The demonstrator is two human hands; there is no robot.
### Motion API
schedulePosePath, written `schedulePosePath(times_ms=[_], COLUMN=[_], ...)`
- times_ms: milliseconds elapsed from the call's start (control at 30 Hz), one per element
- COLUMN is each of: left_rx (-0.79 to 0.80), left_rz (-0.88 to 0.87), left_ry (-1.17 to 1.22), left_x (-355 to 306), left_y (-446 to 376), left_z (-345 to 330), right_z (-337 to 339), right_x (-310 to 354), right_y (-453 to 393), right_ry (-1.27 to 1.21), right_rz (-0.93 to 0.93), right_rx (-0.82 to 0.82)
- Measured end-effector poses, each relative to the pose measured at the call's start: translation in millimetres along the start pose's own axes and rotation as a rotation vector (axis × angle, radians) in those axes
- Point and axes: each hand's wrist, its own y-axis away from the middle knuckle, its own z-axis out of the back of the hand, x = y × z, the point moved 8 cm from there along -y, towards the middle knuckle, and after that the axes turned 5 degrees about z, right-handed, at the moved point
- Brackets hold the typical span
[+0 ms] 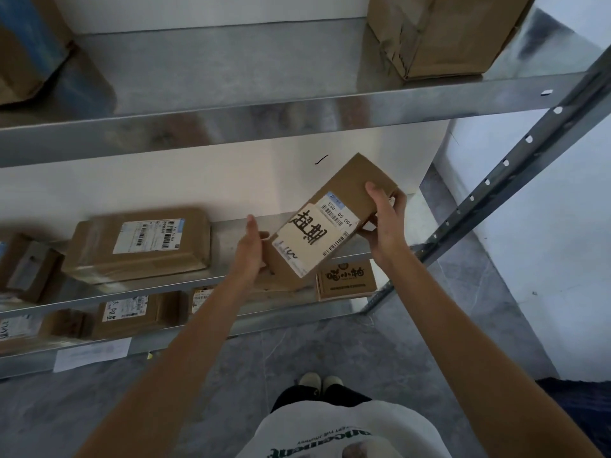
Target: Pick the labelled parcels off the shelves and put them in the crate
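Two hands on one parcel: my left hand point(249, 251) and right hand point(385, 223) hold a small brown cardboard box with a white shipping label and black handwritten characters point(325, 223) between them, lifted clear of the shelving and tilted, label face up toward me.

Grip, left: palm pressed flat against the box's near-left end at about 8 o'clock, fingers extended rather than curled. It is a bracing contact, not a closed clasp.

Grip, right: thumb laid over the top face at the 2 o'clock end, fingers wrapped under and around the far edge. Closed on the box; this hand looks to carry most of the load.

Step in hand, as I judge it: pick done, label being read or checked, transfer not yet begun. The crate is not in view, so the next move calls for turning away from the rack to find it while keeping the box pinned at both ends.

Outward: the galvanised steel middle shelf point(228, 241) lies just behind and below the box. At 9 o'clock on it rests a flat brown taped parcel with a barcode label point(139, 246). At 5 o'clock, lower down, stands a small brown printed carton point(346, 280). Further labelled parcels sit on the bottom shelf at 8 o'clock.
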Motion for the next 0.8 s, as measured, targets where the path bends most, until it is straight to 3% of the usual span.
schedulePosePath(times_ms=[100, 200, 433, 600, 800], left_rx=[0.086, 0.112, 0.079, 0.024, 0.034], left_rz=[0.124, 0.134, 0.257, 0.178, 0.103], left_ry=[0.178, 0.146, 0.065, 0.01, -0.131], left_x=[14, 16, 47, 36, 33], left_y=[-3, -5, -4, 15, 56], left_z=[4, -7, -35, -65, -141], right_z=[13, 25, 84, 129, 226], right_x=[-9, -19, -23, -16, -5], right_y=[5, 15, 50, 61, 75], right_ry=[-0.03, -0.002, 0.348, 0.409, 0.385], right_rz=[-0.018, -0.043, 0.05, 0.082, -0.01], right_rx=[-0.085, -0.154, -0.34, -0.397, -0.496])
